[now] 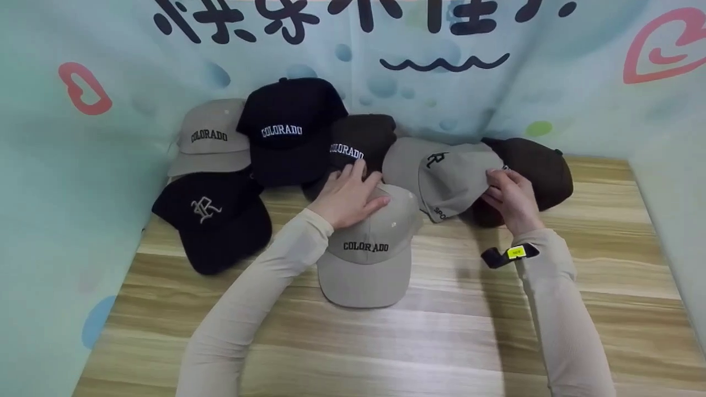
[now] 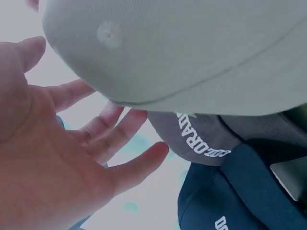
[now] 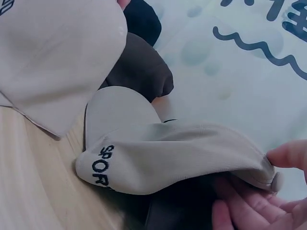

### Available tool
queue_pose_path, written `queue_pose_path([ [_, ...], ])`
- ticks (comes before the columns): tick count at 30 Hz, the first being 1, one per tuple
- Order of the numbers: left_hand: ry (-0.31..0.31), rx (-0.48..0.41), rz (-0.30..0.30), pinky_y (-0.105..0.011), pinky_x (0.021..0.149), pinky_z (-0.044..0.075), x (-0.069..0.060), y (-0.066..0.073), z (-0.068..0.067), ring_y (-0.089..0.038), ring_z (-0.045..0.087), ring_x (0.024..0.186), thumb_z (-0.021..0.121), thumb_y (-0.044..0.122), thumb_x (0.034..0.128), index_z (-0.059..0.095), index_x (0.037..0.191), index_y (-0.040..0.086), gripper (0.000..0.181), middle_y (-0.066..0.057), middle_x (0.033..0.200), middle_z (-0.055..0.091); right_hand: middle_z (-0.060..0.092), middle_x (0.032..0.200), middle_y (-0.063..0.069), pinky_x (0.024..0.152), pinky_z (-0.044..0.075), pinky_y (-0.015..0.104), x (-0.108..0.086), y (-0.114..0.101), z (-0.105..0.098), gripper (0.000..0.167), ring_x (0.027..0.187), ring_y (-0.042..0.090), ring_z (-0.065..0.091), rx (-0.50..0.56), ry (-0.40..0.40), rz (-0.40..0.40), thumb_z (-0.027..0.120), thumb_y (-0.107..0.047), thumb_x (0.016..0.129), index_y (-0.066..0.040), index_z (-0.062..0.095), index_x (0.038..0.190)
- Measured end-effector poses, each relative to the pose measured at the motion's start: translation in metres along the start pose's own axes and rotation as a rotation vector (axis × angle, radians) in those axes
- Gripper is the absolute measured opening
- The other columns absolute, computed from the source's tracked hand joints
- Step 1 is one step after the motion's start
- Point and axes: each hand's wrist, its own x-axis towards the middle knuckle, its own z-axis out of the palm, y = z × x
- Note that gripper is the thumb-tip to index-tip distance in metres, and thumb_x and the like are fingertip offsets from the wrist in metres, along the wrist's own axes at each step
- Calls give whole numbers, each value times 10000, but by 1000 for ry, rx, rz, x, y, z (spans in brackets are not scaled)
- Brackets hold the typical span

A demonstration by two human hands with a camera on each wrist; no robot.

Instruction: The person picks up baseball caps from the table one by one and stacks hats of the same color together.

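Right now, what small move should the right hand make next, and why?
Probably lift the grey R cap slightly: the right hand pinches its crown, and it partly covers the dark brown cap.

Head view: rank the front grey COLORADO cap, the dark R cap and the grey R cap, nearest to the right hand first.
1. Grey R cap: pinched in the right hand.
2. Front grey COLORADO cap: middle, by the left hand.
3. Dark R cap: far left.
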Motion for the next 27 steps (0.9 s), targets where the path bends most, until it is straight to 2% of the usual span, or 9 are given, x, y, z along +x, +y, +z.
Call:
queue_pose_path([
  [3, 20, -6, -9, -535, 1003, 330, -7, -5, 2, -327, 442, 1171, 441, 506, 993, 456, 1407, 121, 565, -152, 1269, 409, 625, 790, 0, 738, 508, 266, -1, -1, 2, 63, 730, 113, 642, 4, 23, -37, 609, -73, 922, -58, 563, 881],
  [5, 32, -16, -21, -558, 1023, 306, -11, -10, 3, -338, 438, 1201, 439, 508, 993, 439, 1422, 121, 578, -153, 1292, 404, 613, 784, -3, 722, 508, 266, -2, -2, 3, 91, 711, 117, 630, 10, 21, -58, 594, -52, 916, -69, 584, 827],
  [12, 52, -32, -67, -584, 1005, 316, -23, -25, -4, -370, 437, 1211, 420, 515, 997, 398, 1453, 103, 615, -182, 1351, 386, 556, 757, 32, 650, 471, 250, -7, -20, 11, 199, 636, 128, 566, 87, -83, -90, 513, 60, 915, -50, 459, 758],
  [19, 34, -16, -86, -601, 989, 324, -32, -41, -8, -384, 438, 1216, 416, 511, 1000, 404, 1447, 91, 613, -201, 1367, 385, 554, 813, 38, 593, 463, 231, -16, -55, 23, 165, 627, 117, 557, -37, -97, -149, 572, 63, 876, -41, 489, 777],
  [24, -4, -27, -112, -603, 987, 324, -39, -53, -5, -387, 423, 1229, 415, 504, 1003, 391, 1453, 82, 618, -207, 1376, 373, 577, 880, 33, 615, 481, 239, -24, -76, 25, 144, 696, 124, 599, -99, -125, -177, 678, -45, 891, -56, 541, 849],
  [27, -20, -28, -128, -604, 983, 329, -43, -60, -3, -387, 419, 1230, 418, 499, 1003, 392, 1451, 75, 617, -213, 1371, 375, 629, 882, 20, 644, 495, 240, -28, -85, 26, 116, 729, 119, 622, -190, -122, -209, 703, -125, 892, -83, 609, 945],
])
